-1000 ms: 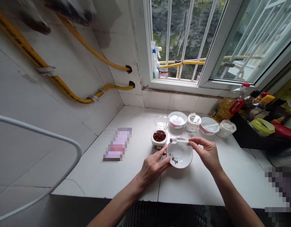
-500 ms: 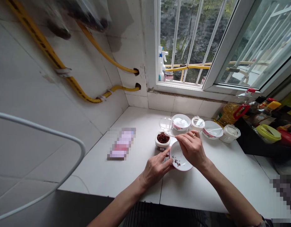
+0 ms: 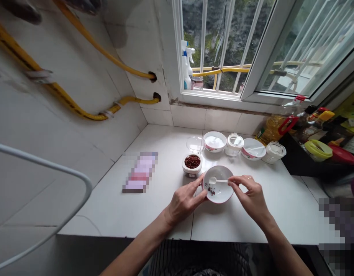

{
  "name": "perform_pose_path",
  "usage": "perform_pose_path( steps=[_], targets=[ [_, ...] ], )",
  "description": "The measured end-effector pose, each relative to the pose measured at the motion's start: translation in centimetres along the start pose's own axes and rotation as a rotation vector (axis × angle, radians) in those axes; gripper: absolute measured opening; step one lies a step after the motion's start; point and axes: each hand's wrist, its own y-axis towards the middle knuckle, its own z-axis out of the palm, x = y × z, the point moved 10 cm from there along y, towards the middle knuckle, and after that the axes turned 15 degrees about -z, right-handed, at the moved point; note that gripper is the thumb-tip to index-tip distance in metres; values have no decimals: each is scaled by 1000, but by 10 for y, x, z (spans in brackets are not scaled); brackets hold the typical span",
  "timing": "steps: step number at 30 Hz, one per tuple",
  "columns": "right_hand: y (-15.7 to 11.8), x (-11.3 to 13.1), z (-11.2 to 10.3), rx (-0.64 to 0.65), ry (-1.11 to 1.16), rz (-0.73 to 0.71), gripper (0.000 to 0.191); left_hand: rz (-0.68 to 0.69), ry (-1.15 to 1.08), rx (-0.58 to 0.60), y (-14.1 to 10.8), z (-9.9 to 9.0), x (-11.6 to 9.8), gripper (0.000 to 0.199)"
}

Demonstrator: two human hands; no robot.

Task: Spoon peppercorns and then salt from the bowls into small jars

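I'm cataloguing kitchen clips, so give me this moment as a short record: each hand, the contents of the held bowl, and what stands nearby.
Left: left hand on the left side of a round white bowl with reddish outside
Right: right hand pinching a small white plastic-looking spoon
Spoon head: over the bowl's interior
Bowl contents: scattered dark-red bits
Nearby: squat white jar of dark-red granules, clear lid open
Behind: two white floral-patterned bowls, two white lidded containers

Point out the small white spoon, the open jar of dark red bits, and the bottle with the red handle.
White spoon (image 3: 220, 180): head view, on its handle.
Open jar (image 3: 192, 171): head view, front of its rim.
Red-handled bottle (image 3: 270, 129): head view, on its body.
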Motion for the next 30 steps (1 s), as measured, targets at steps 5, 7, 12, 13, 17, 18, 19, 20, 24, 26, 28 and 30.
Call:
perform_pose_path(
  steps=[5, 7, 12, 13, 17, 18, 19, 20, 24, 26, 28, 30],
  targets=[
    [-5, 10, 22, 45, -35, -93, 14, 65, 10, 26, -3, 0, -8, 13],
    [-5, 10, 24, 100, -40, -100, 16, 66, 10, 26, -3, 0, -8, 14],
    [-8, 6, 7, 181, -58, -84, 16, 33, 3, 19, -2, 2, -4, 14],
    [-8, 5, 2, 188, -64, -87, 15, 30, 0, 22, -3, 3, -3, 14],
    [-12, 3, -3, 253, -98, -88, 15, 25, -4, 25, -3, 3, -2, 15],
    [-13, 2, -2, 265, -104, -85, 16, 27, -2, 27, -3, 3, -3, 15],
    [-14, 0, 0, 273, -105, -78, 16, 27, -1, 31, -3, 3, -3, 15],
    [-15, -1, 3, 275, -100, -66, 17, 29, 1, 36, -3, 3, -3, 15],
    [-22, -7, 19, 236, -27, 33, 16, 38, 10, 36, -2, 2, -5, 16],
    [-27, -12, 25, 175, 18, 114, 14, 41, 16, 27, -2, 1, -6, 17],
    [-34, -19, 28, 78, 56, 211, 13, 45, 17, 19, -2, -1, -7, 18],
    [-41, -25, 29, -19, 85, 302, 11, 54, 16, 15, -2, -2, -8, 15]
  ],
)
